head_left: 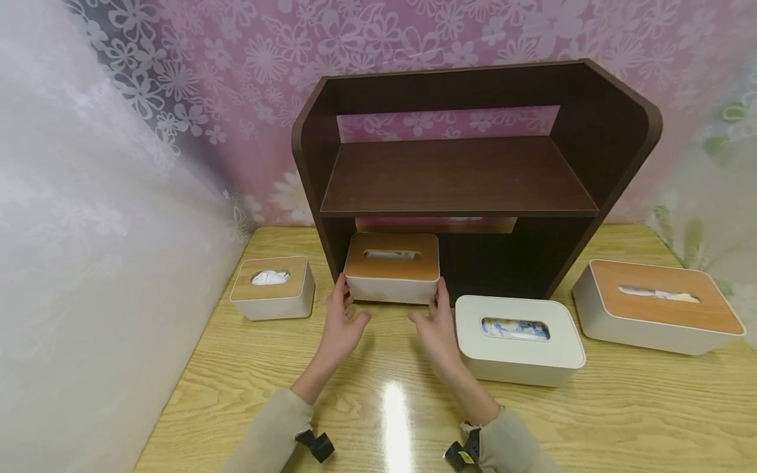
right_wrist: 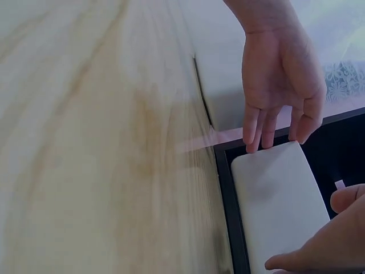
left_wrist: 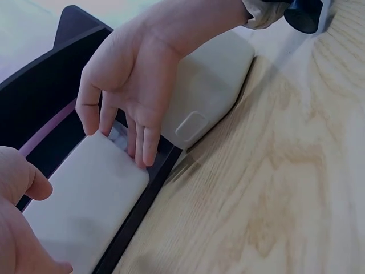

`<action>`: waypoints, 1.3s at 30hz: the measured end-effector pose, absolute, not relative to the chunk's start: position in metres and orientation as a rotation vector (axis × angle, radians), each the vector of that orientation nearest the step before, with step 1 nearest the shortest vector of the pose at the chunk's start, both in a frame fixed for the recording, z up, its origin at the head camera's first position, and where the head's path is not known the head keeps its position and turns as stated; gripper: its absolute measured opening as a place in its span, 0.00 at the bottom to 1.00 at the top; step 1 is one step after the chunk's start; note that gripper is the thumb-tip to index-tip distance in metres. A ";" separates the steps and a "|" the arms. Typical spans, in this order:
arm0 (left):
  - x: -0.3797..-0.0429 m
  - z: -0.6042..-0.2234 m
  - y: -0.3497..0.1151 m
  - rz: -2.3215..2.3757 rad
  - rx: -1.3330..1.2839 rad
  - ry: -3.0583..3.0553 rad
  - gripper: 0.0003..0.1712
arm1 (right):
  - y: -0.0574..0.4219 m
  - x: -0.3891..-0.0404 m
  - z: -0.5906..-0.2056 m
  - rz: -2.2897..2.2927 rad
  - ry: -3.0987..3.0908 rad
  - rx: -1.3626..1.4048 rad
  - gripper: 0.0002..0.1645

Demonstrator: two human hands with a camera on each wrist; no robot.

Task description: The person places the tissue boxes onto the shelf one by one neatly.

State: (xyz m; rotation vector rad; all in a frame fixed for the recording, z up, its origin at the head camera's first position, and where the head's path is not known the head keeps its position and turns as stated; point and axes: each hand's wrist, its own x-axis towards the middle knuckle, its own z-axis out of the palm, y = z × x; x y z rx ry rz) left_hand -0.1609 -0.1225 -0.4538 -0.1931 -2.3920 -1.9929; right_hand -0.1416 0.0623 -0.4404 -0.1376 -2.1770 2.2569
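Note:
A tissue box [head_left: 392, 257] with a wood-look lid and white sides sits on the lower level of a dark brown shelf unit [head_left: 461, 174]. My left hand [head_left: 344, 323] is at its left front corner, fingertips against the side, thumb held apart. At the opposite corner, my right hand [head_left: 436, 328] touches the side with extended fingers. In the left wrist view, the box's white front [left_wrist: 91, 200] lies between both hands. The right wrist view shows the left hand's fingertips [right_wrist: 267, 140] at the end of the box.
A small wood-lidded tissue box [head_left: 272, 289] stands left of the shelf. To the right are an all-white tissue box [head_left: 520, 368] and a large wood-lidded one [head_left: 662, 299]. Everything rests on a wood-grain table [head_left: 236, 387], with a flowered backdrop [head_left: 266, 59] behind.

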 end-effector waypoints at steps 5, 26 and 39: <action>-0.166 -0.453 -0.120 -2.015 -0.170 -2.401 0.53 | 0.059 -0.149 -0.441 2.256 -2.178 -0.135 0.58; -0.174 -0.458 -0.110 -1.941 -0.200 -2.400 0.55 | 0.059 -0.162 -0.449 2.287 -2.158 -0.113 0.59; -0.170 -0.453 -0.108 -1.975 -0.143 -2.420 0.55 | 0.061 -0.158 -0.440 2.295 -2.196 -0.113 0.58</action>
